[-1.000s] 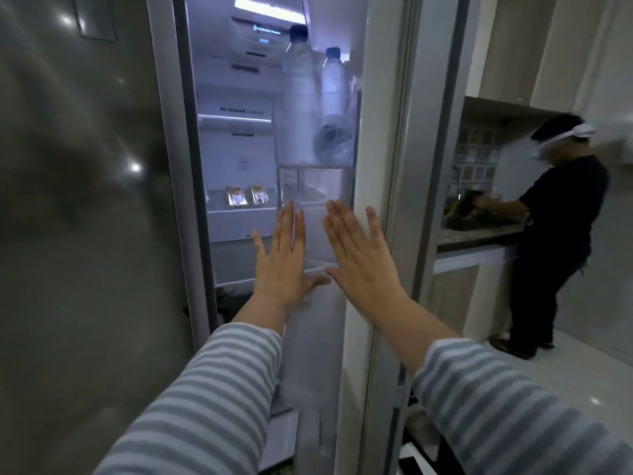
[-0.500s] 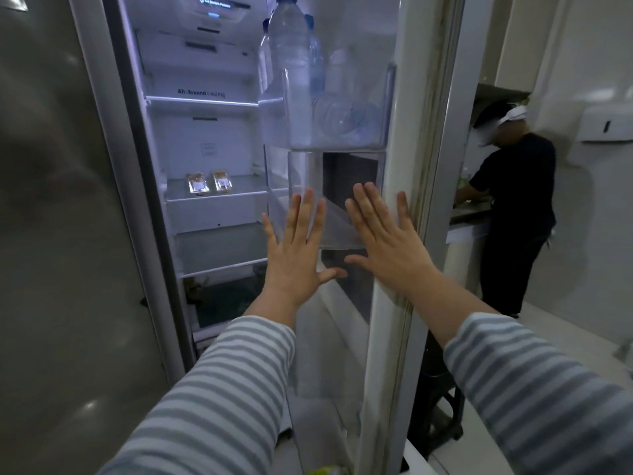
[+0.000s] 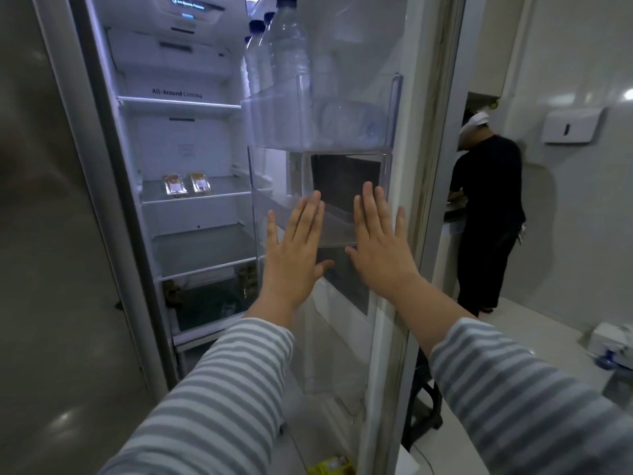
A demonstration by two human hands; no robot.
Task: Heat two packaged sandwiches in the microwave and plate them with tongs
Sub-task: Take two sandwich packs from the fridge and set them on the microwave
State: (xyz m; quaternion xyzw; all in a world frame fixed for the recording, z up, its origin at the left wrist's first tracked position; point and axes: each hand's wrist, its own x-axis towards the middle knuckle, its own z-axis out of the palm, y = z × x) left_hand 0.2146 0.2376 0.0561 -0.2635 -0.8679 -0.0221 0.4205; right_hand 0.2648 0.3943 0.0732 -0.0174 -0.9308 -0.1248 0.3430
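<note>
Left hand (image 3: 293,258): flat, fingers straight and close together, thumb out to the right, palm facing away. Holds nothing. It is raised in front of the lower clear door bin (image 3: 346,200); whether the fingertips touch the plastic cannot be told.

Right hand (image 3: 378,248): same posture, fingers straight and slightly fanned, thumb pointing left toward the other hand. Holds nothing. Contact with the bin or door is likewise unclear. The two hands sit side by side, a narrow gap between the thumbs. Both arms wear grey-and-white striped sleeves (image 3: 219,399).

Refrigerator door (image 3: 421,166) stands open on the right, inner side facing the camera. Upper door bin (image 3: 342,125) carries several clear water bottles (image 3: 286,49) with dark blue caps, upright.

Far left of the hands, inside the lit fridge compartment: two packaged sandwiches (image 3: 186,183) lie side by side on a glass shelf (image 3: 219,192), toward its left end, well apart from both hands. A lower shelf sits below, then a dim drawer area with contents too dark to make out.

Near bottom edge: a yellow package (image 3: 330,466), partly cut off.

Far right: a second person (image 3: 486,214) in dark clothes stands at a counter, back turned. A white wall dispenser (image 3: 572,126) hangs on the right wall.
</note>
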